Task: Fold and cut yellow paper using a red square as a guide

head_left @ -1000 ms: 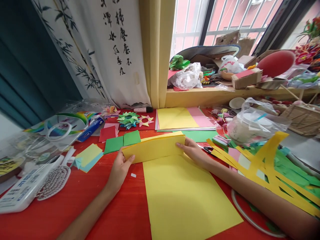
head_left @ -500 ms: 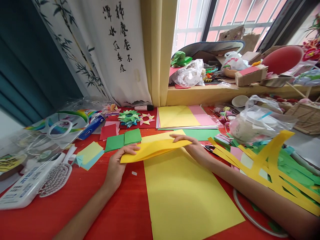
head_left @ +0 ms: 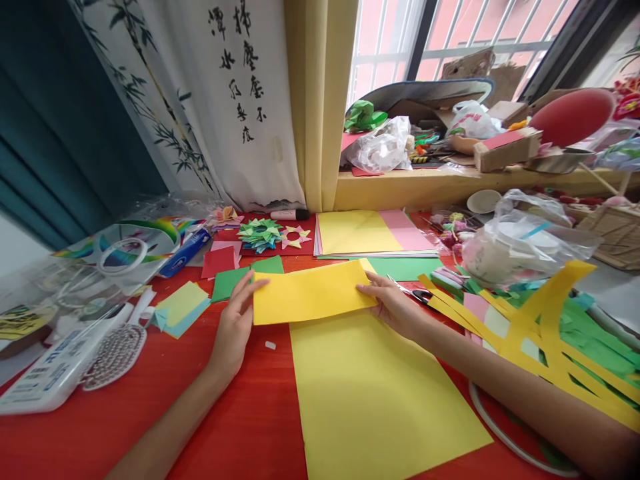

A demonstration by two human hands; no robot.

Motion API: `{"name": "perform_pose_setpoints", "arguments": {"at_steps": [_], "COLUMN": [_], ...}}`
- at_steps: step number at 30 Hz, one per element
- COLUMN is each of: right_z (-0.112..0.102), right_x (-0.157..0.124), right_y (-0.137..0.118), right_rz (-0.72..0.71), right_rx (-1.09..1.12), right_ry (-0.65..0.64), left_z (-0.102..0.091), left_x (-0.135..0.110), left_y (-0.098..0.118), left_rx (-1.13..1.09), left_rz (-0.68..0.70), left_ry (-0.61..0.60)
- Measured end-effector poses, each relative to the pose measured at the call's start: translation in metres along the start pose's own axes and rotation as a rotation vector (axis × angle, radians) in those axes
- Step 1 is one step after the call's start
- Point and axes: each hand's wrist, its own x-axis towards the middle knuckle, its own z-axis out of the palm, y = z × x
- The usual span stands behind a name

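Observation:
A folded yellow paper strip (head_left: 313, 292) lies across the far end of a large yellow sheet (head_left: 370, 393) on the red table (head_left: 240, 427). My left hand (head_left: 235, 323) grips the strip's left end, fingers reaching over its edge. My right hand (head_left: 393, 303) pinches the strip's right end with thumb and fingers. Both forearms rest low over the table.
Green paper squares (head_left: 235, 277), a stack of yellow and pink sheets (head_left: 370, 233), scissors (head_left: 415, 292) and folded paper stars (head_left: 260, 235) lie beyond. Long yellow strips and green scraps (head_left: 550, 327) pile at the right. A plastic bag (head_left: 515, 243), tape roll (head_left: 123, 257) and a cluttered window sill (head_left: 450, 187) surround.
The strip was tilted up and partly open between my hands; now it lies flatter and further from me. My left fingers have moved over its left edge.

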Motion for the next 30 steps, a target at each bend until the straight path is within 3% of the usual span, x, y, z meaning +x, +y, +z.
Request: {"name": "perform_pose_setpoints", "arguments": {"at_steps": [3,5,13,26,30], "right_z": [-0.002,-0.002,0.001,-0.002,-0.003], "right_x": [0.002,0.002,0.002,0.004,0.002], "right_y": [0.002,0.003,0.001,0.008,0.010], "right_rz": [-0.050,-0.086,-0.249,-0.172,-0.153], "right_rx": [0.007,-0.016,-0.143,-0.148,-0.308], "right_ry": [-0.052,-0.059,-0.111,-0.090,-0.010], "left_z": [0.002,0.004,0.002,0.002,0.003], "left_x": [0.002,0.003,-0.001,0.000,0.000], "left_y": [0.001,0.000,-0.010,-0.009,-0.009], "left_rx": [-0.226,-0.277,-0.123,-0.125,-0.129], "left_rz": [-0.152,-0.181,-0.103,-0.129,-0.187], "left_ry": [-0.029,-0.064,-0.044,-0.033,-0.037]}}
